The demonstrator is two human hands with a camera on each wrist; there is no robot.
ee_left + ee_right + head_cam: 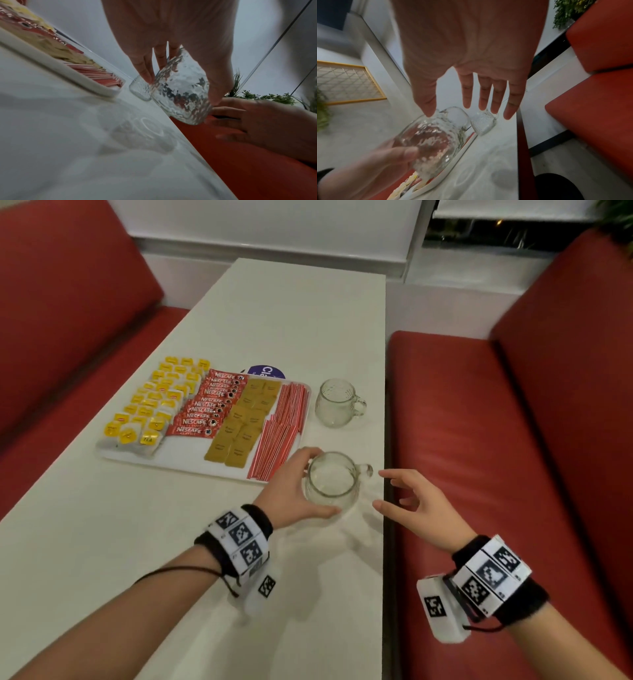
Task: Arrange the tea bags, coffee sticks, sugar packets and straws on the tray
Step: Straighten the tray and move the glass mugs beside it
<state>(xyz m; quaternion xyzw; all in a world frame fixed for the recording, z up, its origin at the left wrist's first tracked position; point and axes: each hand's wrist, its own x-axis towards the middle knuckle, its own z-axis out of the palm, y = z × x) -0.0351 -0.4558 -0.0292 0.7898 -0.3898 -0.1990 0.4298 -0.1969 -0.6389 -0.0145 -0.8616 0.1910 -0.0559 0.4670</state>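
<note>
A white tray [191, 462] holds rows of yellow tea bags [154, 402], red coffee sticks [205, 409], brown sugar packets [245, 422] and red-striped straws [282, 426]. My left hand [294, 491] grips a clear glass mug [330, 482] just off the tray's near right corner; in the left wrist view the glass mug [181, 93] is lifted off the table. My right hand [407, 501] hovers to the right of the mug with spread fingers [488, 94], holding nothing.
A second glass mug [337, 404] stands on the white table [102, 542] right of the tray. A purple round sticker [265, 371] shows behind the tray. Red bench seats [479, 440] flank the table, whose right edge lies right next to the held mug.
</note>
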